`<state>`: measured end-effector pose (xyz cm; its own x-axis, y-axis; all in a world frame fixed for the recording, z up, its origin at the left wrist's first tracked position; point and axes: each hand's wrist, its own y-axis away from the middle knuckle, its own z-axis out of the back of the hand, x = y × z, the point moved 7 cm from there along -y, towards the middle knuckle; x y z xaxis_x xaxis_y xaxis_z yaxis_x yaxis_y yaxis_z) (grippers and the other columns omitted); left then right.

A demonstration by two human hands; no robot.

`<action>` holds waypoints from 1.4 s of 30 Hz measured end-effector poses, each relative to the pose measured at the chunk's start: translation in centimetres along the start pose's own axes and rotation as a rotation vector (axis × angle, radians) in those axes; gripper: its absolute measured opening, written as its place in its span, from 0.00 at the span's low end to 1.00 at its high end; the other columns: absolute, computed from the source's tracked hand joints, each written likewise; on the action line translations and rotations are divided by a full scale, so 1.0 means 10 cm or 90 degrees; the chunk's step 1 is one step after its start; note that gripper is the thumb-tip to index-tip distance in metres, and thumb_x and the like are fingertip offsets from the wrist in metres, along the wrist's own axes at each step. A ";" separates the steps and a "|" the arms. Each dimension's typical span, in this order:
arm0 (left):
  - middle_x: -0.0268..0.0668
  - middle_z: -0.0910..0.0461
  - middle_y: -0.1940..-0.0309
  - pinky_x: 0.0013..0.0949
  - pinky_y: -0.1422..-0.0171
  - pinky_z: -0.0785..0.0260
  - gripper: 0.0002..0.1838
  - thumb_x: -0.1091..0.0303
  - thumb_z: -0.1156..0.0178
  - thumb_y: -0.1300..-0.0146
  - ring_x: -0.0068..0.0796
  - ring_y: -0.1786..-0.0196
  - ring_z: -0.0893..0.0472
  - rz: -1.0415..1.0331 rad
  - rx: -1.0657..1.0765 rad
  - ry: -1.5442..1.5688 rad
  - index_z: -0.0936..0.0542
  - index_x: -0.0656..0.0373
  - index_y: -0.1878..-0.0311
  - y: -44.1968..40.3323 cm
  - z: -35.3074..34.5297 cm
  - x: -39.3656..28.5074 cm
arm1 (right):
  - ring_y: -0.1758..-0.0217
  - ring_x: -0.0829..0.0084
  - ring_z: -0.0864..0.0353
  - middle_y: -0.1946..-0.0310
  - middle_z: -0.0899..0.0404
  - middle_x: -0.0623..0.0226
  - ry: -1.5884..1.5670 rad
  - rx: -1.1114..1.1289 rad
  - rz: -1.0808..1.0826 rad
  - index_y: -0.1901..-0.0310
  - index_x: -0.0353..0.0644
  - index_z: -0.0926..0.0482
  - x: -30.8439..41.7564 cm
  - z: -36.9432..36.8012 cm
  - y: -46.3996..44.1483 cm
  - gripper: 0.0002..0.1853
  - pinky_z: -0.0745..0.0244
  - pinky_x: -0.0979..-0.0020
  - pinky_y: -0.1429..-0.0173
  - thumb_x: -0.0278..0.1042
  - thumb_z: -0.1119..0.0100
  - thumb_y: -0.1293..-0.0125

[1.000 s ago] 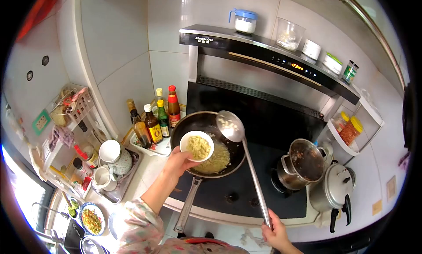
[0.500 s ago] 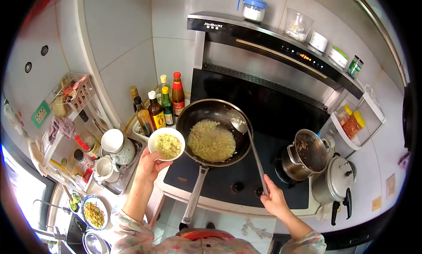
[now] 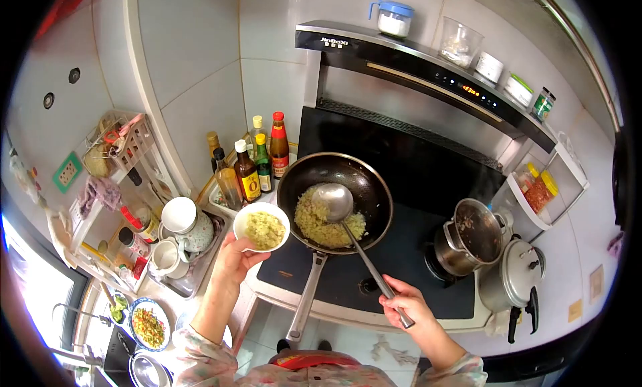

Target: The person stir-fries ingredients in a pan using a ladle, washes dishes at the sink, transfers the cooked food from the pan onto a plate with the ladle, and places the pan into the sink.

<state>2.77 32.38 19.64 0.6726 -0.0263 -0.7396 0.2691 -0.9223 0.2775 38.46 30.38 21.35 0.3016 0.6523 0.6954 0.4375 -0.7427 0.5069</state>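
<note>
My left hand grips a white bowl at its near left rim. Pale yellow-green chopped food lies in that bowl, which is held beside the left edge of the wok. Closed around the long metal handle of a ladle is my right hand. The ladle's round head is inside the wok, over the pale chopped food at the bottom, its underside facing up. Toward me the wok's handle points out past the counter edge, with neither hand on it.
Several sauce bottles stand in the corner left of the wok. A steel pot and a pressure cooker are at the right. Cups sit on a tray at left, near a plate of chopped vegetables. A range hood overhangs behind.
The ladle's head has moved from the wok's right side to the left, over the food. My right hand has come lower and slightly left. The bowl stays in my left hand.
</note>
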 end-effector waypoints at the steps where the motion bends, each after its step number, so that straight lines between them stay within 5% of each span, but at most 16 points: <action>1: 0.49 0.23 0.56 0.42 0.62 0.19 0.22 0.82 0.50 0.49 0.47 0.59 0.18 0.010 -0.001 -0.001 0.33 0.67 0.47 -0.04 0.00 0.04 | 0.84 0.76 0.31 0.68 0.25 0.57 0.010 -0.005 0.006 0.32 0.46 0.45 0.03 -0.03 0.05 0.39 0.40 0.75 0.85 0.14 0.50 0.48; 11: 0.48 0.25 0.57 0.40 0.59 0.20 0.17 0.79 0.47 0.45 0.42 0.59 0.19 0.029 -0.022 -0.066 0.35 0.67 0.52 -0.28 -0.50 0.32 | 0.82 0.77 0.30 0.70 0.27 0.62 0.261 -0.003 0.121 0.32 0.44 0.44 0.30 -0.37 0.82 0.41 0.35 0.77 0.80 0.12 0.49 0.52; 14: 0.47 0.25 0.53 0.40 0.56 0.20 0.20 0.78 0.50 0.43 0.42 0.56 0.20 0.053 0.026 -0.051 0.34 0.69 0.46 -0.39 -0.63 0.41 | 0.76 0.83 0.29 0.67 0.27 0.70 0.403 -0.008 0.148 0.31 0.45 0.46 0.12 -0.38 0.97 0.41 0.31 0.80 0.70 0.14 0.45 0.48; 15: 0.47 0.25 0.53 0.39 0.56 0.20 0.19 0.78 0.50 0.43 0.42 0.55 0.20 0.060 0.043 -0.044 0.34 0.69 0.46 -0.41 -0.68 0.42 | 0.75 0.85 0.30 0.68 0.27 0.71 0.556 0.026 0.244 0.32 0.44 0.45 0.09 -0.36 0.98 0.39 0.31 0.81 0.69 0.15 0.46 0.47; 17: 0.47 0.25 0.53 0.39 0.56 0.20 0.19 0.79 0.51 0.43 0.41 0.55 0.20 0.060 0.048 -0.038 0.34 0.69 0.46 -0.42 -0.73 0.43 | 0.80 0.62 0.27 0.75 0.26 0.58 0.771 -0.055 0.413 0.39 0.46 0.31 0.30 -0.59 1.14 0.29 0.29 0.67 0.73 0.24 0.47 0.46; 20: 0.47 0.26 0.52 0.39 0.55 0.20 0.20 0.80 0.52 0.43 0.41 0.55 0.20 0.064 0.059 -0.029 0.34 0.68 0.46 -0.41 -0.76 0.44 | 0.77 0.73 0.31 0.72 0.32 0.67 0.909 -0.026 0.531 0.32 0.48 0.42 0.28 -0.55 1.17 0.36 0.33 0.75 0.73 0.20 0.49 0.46; 23: 0.47 0.26 0.51 0.39 0.55 0.20 0.21 0.80 0.52 0.44 0.41 0.54 0.20 0.056 0.083 -0.032 0.34 0.67 0.45 -0.38 -0.78 0.43 | 0.73 0.86 0.31 0.69 0.27 0.73 0.857 -0.056 0.460 0.33 0.41 0.42 0.25 -0.36 1.06 0.37 0.32 0.82 0.69 0.14 0.46 0.47; 24: 0.47 0.25 0.51 0.39 0.55 0.20 0.21 0.80 0.53 0.44 0.41 0.54 0.20 0.051 0.092 -0.036 0.34 0.66 0.45 -0.37 -0.78 0.42 | 0.72 0.86 0.31 0.70 0.28 0.73 0.679 -0.076 0.367 0.34 0.40 0.40 0.19 -0.18 0.98 0.37 0.32 0.83 0.69 0.13 0.46 0.49; 27: 0.45 0.23 0.54 0.38 0.56 0.20 0.23 0.82 0.50 0.48 0.39 0.57 0.19 0.046 0.038 -0.051 0.31 0.64 0.45 -0.28 -0.68 0.39 | 0.74 0.81 0.26 0.68 0.24 0.63 0.647 -0.087 0.387 0.34 0.41 0.40 0.16 0.12 0.68 0.35 0.31 0.79 0.69 0.18 0.46 0.47; 28: 0.45 0.22 0.55 0.38 0.57 0.20 0.23 0.82 0.49 0.48 0.40 0.57 0.18 0.040 0.032 -0.051 0.31 0.64 0.45 -0.25 -0.65 0.36 | 0.72 0.86 0.31 0.70 0.26 0.71 0.648 -0.102 0.395 0.34 0.40 0.40 0.17 0.20 0.55 0.37 0.31 0.82 0.67 0.15 0.44 0.49; 32: 0.46 0.21 0.57 0.40 0.60 0.20 0.22 0.82 0.49 0.48 0.42 0.59 0.18 0.021 0.031 -0.035 0.30 0.65 0.46 -0.22 -0.42 0.25 | 0.73 0.85 0.30 0.70 0.24 0.70 0.757 -0.198 0.322 0.34 0.43 0.40 0.18 0.40 0.12 0.36 0.30 0.81 0.68 0.18 0.45 0.47; 35: 0.47 0.21 0.58 0.40 0.62 0.19 0.22 0.82 0.49 0.48 0.42 0.60 0.17 0.014 -0.001 -0.032 0.31 0.65 0.47 -0.15 -0.35 0.14 | 0.74 0.72 0.23 0.61 0.22 0.51 0.872 -0.216 0.402 0.35 0.41 0.40 0.15 0.40 -0.07 0.36 0.27 0.75 0.65 0.24 0.45 0.49; 38: 0.47 0.21 0.57 0.38 0.63 0.18 0.21 0.82 0.49 0.48 0.43 0.59 0.17 -0.001 -0.009 -0.030 0.31 0.67 0.47 -0.13 -0.23 0.07 | 0.77 0.71 0.24 0.63 0.23 0.53 0.696 -0.167 0.197 0.34 0.42 0.41 0.02 0.35 -0.03 0.35 0.27 0.72 0.72 0.21 0.46 0.48; 42: 0.46 0.22 0.54 0.40 0.57 0.19 0.25 0.82 0.52 0.50 0.43 0.56 0.18 0.015 0.010 -0.020 0.32 0.64 0.44 -0.12 -0.15 0.09 | 0.83 0.75 0.30 0.68 0.23 0.59 0.139 -0.075 0.034 0.36 0.48 0.36 0.02 0.14 0.07 0.35 0.40 0.73 0.85 0.13 0.48 0.48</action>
<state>4.08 34.03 19.53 0.6570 -0.0598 -0.7515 0.2426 -0.9270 0.2859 40.05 30.23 21.11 0.1262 0.5725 0.8101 0.3197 -0.7966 0.5131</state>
